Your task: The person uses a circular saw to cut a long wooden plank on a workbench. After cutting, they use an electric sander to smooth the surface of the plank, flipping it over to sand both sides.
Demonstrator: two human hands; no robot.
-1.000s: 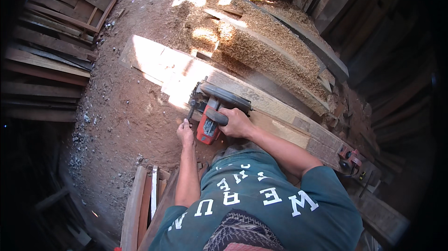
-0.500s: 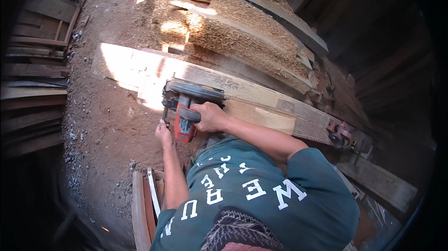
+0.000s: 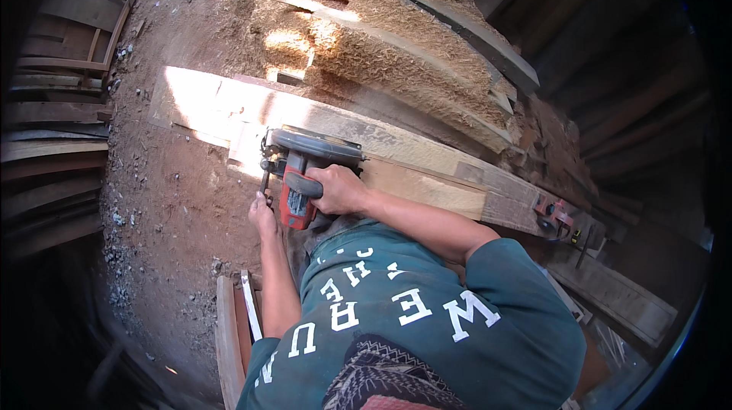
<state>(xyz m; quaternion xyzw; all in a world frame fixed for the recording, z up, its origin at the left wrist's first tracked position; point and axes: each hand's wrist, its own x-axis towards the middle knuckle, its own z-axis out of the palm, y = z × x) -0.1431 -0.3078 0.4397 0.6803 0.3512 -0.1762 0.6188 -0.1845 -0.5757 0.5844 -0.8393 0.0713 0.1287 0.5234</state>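
A red and black circular saw (image 3: 299, 200) rests on a long wooden plank (image 3: 412, 186), its dark blade guard lying along the board. My right hand (image 3: 340, 189) is wrapped round the saw's rear handle. Thumb and fingers of my left hand (image 3: 263, 210) close on a thin dark rod (image 3: 265, 180) at the saw's left side, which looks like its guide bar. To the right of the saw a narrow line runs along the plank. The blade itself is hidden under the guard.
Beyond the plank, sawdust and shavings (image 3: 381, 48) cover several boards. A red power tool (image 3: 555, 216) sits at the plank's right end, near a small yellow and black object (image 3: 576, 235). Stacked timber (image 3: 57, 116) lines the left side, and more wood pieces (image 3: 238, 326) lie beside my left arm.
The saw and both my hands have shifted slightly left along the plank. Both hands keep their grip.
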